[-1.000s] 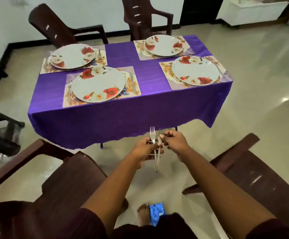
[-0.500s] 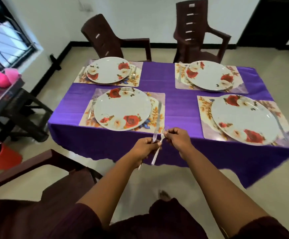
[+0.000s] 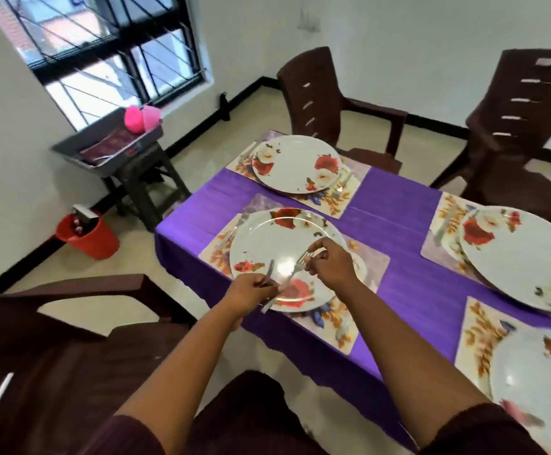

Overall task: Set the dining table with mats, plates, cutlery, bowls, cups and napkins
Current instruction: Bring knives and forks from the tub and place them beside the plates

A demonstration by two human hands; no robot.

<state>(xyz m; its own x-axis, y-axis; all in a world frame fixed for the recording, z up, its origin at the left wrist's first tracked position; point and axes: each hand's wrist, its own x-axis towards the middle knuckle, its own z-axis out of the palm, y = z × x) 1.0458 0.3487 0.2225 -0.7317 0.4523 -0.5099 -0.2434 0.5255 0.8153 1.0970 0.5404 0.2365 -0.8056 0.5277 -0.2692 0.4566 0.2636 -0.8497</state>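
Head view has both my hands over the nearest white round plate with red flowers, which sits on a floral rectangular mat at the near-left place. My left hand grips the handle of a slim steel fork, tines up; my right hand pinches a second steel fork near its neck. To lay them well, I judge each fork should go on bare mat beside a plate, parallel to the mat's edge, set down flat so it does not clink or slide onto the rim (cutlery already seems to lie at this mat's left side, though blur hides detail).

A purple cloth covers the bench, which carries four plates on mats. Dark brown plastic chairs stand around it, and a barred window is beyond.
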